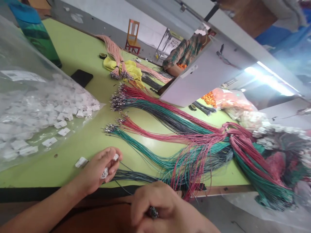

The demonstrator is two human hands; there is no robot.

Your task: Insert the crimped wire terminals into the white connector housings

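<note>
The right hand [165,207], cut off at the frame's bottom, is curled closed, its contents hidden. The left hand [100,168] pinches white plastic connectors [105,173] over the bench's [73,55] near edge.

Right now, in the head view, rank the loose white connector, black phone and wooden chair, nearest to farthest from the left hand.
1. Loose white connector, just left of the left hand.
2. Black phone, farther up the table, left side.
3. Wooden chair, on the floor beyond the table.
</note>
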